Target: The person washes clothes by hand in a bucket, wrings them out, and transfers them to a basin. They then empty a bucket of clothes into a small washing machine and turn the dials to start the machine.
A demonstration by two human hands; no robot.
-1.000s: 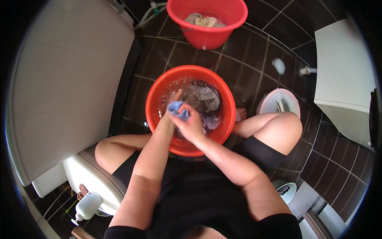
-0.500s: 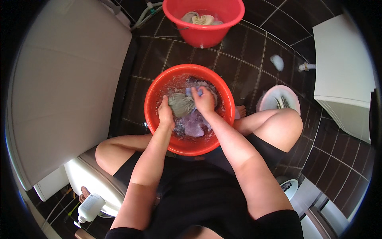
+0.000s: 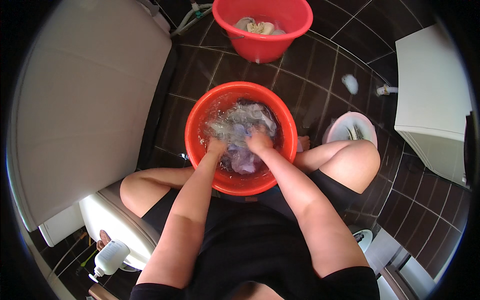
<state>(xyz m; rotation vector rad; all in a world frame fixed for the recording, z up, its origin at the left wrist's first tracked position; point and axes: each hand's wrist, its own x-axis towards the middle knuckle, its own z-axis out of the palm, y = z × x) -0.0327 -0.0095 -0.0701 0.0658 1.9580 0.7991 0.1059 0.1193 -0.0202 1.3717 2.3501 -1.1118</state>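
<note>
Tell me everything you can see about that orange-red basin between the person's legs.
The basin is round and wide, glossy orange-red, seemingly plastic, with a rounded rim. It sits upright on the dark tiled floor between the person's bent legs; whether they touch it is unclear. It holds water and crumpled grey and lilac cloths. The left hand and right hand reach inside.

The dark tiled floor (image 3: 245, 71) bears a red basin (image 3: 191, 132) and bucket (image 3: 265, 48).
</note>
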